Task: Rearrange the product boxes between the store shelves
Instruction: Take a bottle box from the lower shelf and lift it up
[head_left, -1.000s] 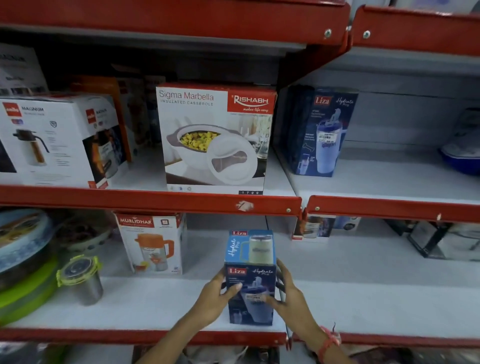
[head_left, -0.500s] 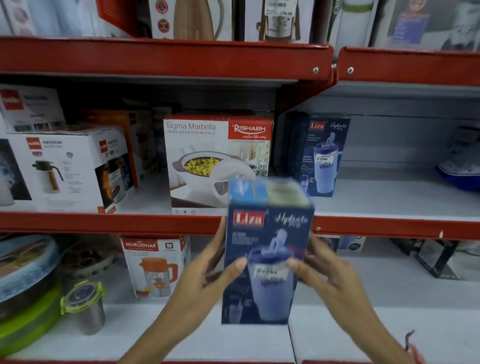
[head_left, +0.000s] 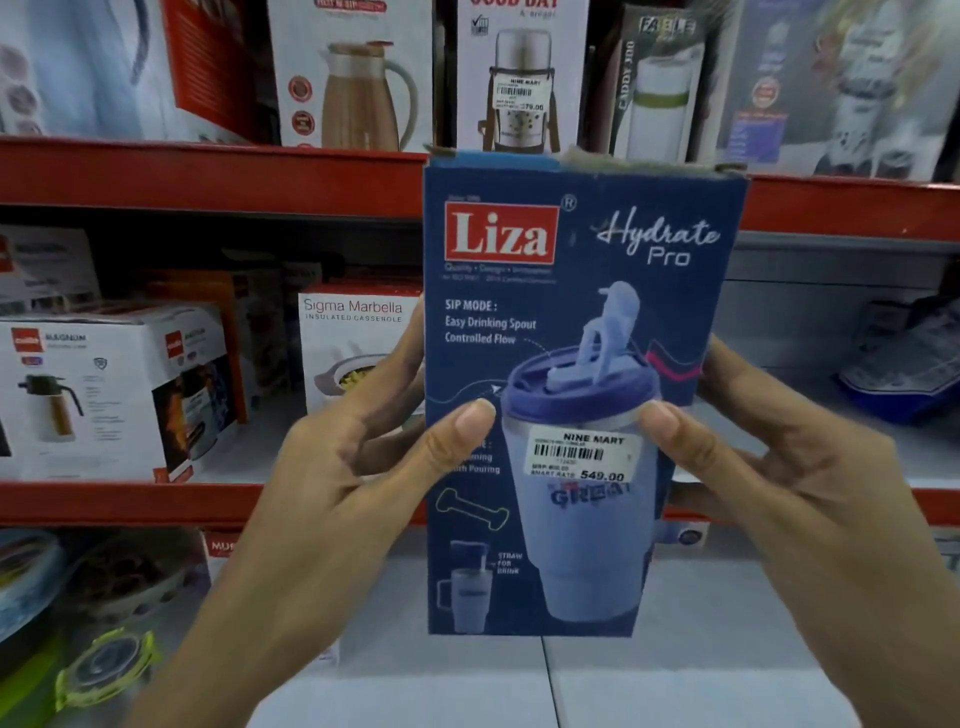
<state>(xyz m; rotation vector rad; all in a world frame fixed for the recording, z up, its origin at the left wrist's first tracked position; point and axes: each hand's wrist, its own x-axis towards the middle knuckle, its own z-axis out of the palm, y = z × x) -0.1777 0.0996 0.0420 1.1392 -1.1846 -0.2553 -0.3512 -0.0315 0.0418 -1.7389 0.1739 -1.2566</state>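
A tall blue Liza Hydrate Pro box (head_left: 576, 291) with a tumbler picture and a white price sticker is held upright close to the camera, in front of the red shelves. My left hand (head_left: 337, 488) grips its left edge, thumb on the front face. My right hand (head_left: 779, 483) grips the right edge the same way. The box hides the middle shelf behind it, including the second Liza box seen earlier.
The middle shelf holds a white Sigma Marbella casserole box (head_left: 353, 343) and a white Magnum jug box (head_left: 109, 389). On the top shelf stand several flask boxes (head_left: 353, 73). The lower white shelf (head_left: 675, 675) has round containers (head_left: 104, 665) at left. A blue item (head_left: 904, 374) sits at right.
Both hands have lifted the Liza box from the lower shelf up and toward the camera, where it fills the centre of view. The view has tilted upward.
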